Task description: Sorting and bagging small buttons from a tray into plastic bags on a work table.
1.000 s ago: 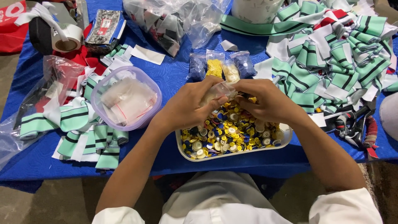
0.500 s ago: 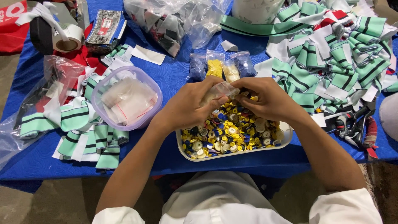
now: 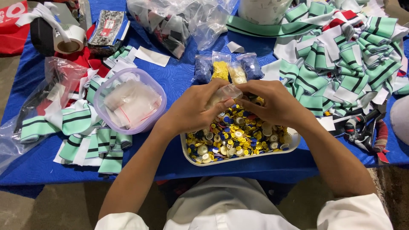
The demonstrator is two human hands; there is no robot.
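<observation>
Bag: small clear bag (image 3: 226, 92), pinched between both hands just above the far edge of the tray.
Left hand: left hand (image 3: 194, 108) closed on the bag's left side, fingers curled around it.
Right hand: right hand (image 3: 272, 102) gripping the bag's right edge with its fingertips.
Tray: white tray (image 3: 238, 159) of yellow, blue and white buttons (image 3: 232, 136), near edge of the tabletop (image 3: 179, 76).
Far: filled button bags (image 3: 228, 68) in a row.
Left: tub (image 3: 128, 102) of empty clear bags.
Right: heap of green striped ribbons (image 3: 341, 55).
Risk: I judge the thin bag could slip or tip, since only fingertips hold it; buttons might then spill past the tray.
</observation>
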